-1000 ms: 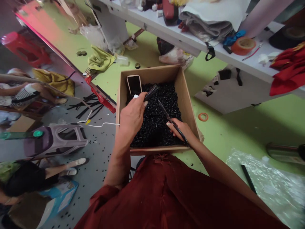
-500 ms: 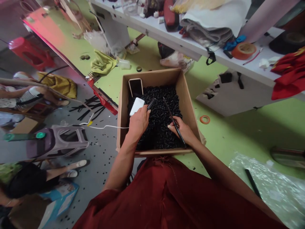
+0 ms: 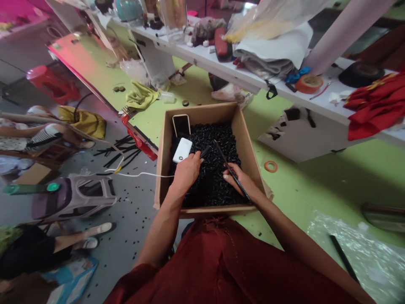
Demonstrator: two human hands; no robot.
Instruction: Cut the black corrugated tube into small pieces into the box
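Note:
My left hand [image 3: 186, 171] is closed on a short black strip [image 3: 205, 151] that sticks out past the fingertips. Close behind that hand lies a white power bank [image 3: 182, 150] with a round mark on it. My right hand [image 3: 242, 181] grips a thin black rod [image 3: 224, 157], its far end pointing forward and left. Both hands are inside a cardboard box [image 3: 202, 110], low over a heap of small black pieces [image 3: 218, 133]. A phone [image 3: 182, 126] in a pale frame leans at the box's back left.
A cluttered white table [image 3: 190, 52] crosses behind the box. Orange tape [image 3: 271, 166] lies on the green floor to the right. At left, a white cable [image 3: 148, 174] runs from the box past a grey stool [image 3: 91, 194]. Another person's legs [image 3: 91, 234] are nearby.
The whole view has tilted up, so the scene sits lower in the picture. My left hand uncovers more of the power bank. The strip in it now points more to the right.

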